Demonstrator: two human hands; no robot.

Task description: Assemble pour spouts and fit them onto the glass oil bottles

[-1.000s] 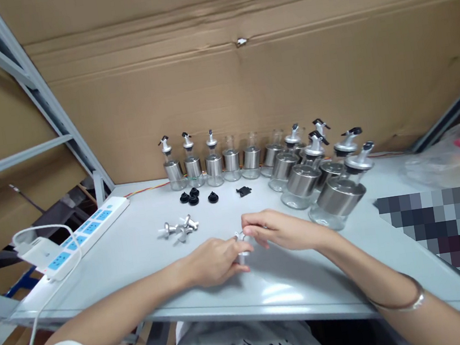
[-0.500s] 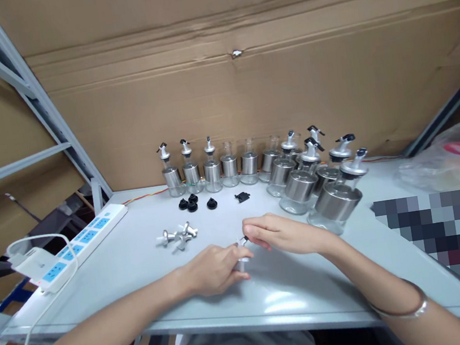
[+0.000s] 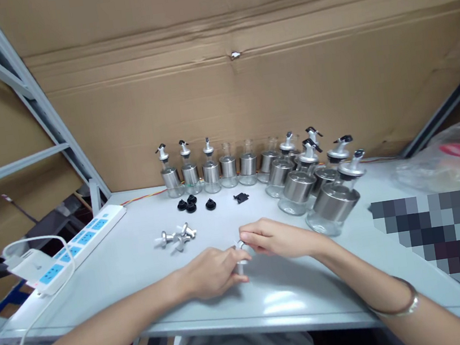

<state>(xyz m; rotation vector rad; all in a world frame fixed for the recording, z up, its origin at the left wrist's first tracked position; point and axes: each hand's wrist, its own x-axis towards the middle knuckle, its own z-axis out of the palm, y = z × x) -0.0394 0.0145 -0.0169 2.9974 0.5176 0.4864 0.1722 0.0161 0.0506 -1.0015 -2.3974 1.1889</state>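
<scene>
My left hand (image 3: 216, 270) is closed around a silver pourer spout (image 3: 241, 262) above the middle of the table. Beside it my right hand (image 3: 270, 239) pinches at the spout's upper end; the small part between its fingers is mostly hidden. Several loose silver spouts (image 3: 178, 238) lie left of my hands. Behind them are black round stoppers (image 3: 191, 206) and some small black pieces (image 3: 241, 198). Bottles with steel bands stand at the back, some with spouts, like the one at the left (image 3: 171, 178), and some open-necked (image 3: 248, 164).
Larger bottles with spouts (image 3: 332, 206) stand near my right forearm. A white power strip (image 3: 90, 243) with a plugged-in cable lies at the left. At the right are a plastic bag (image 3: 450, 158) and a pixelated patch. Cardboard (image 3: 202, 96) rises behind the table (image 3: 142, 276).
My right hand has shifted slightly left, closer to the spout and my left hand. The black tip seen before at the spout's top is now mostly covered by my fingers.
</scene>
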